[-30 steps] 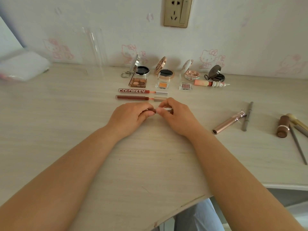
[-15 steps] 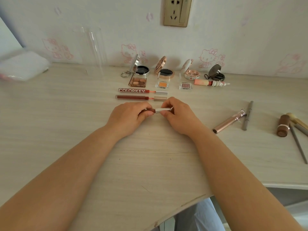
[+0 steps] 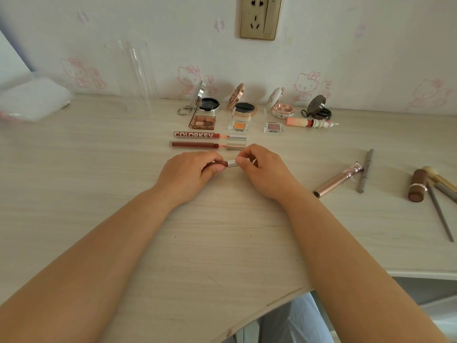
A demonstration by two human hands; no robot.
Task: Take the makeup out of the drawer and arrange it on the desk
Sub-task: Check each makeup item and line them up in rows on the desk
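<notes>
Both my hands meet at the middle of the light wooden desk [image 3: 99,194] over a lip gloss tube [image 3: 228,163]. My left hand [image 3: 190,173] grips its dark red body and my right hand [image 3: 262,169] pinches its silver cap. Just behind lie two more lip glosses, a COLORKEY tube [image 3: 197,135] and a dark red tube [image 3: 195,145], each with its cap pulled off beside it. Along the wall stand several open compacts [image 3: 243,106], an eyeshadow palette [image 3: 204,121] and two small square pans [image 3: 238,125].
To the right lie a rose-gold tube [image 3: 337,180], a grey pencil [image 3: 366,169], a brown lipstick [image 3: 418,185] and brushes [image 3: 440,216]. A clear acrylic stand [image 3: 136,75] and a white bundle [image 3: 32,97] sit at the back left. The desk's front edge curves inward below my arms.
My hands have drawn closer together on the lip gloss; less of the silver cap shows between my fingers than half a second ago.
</notes>
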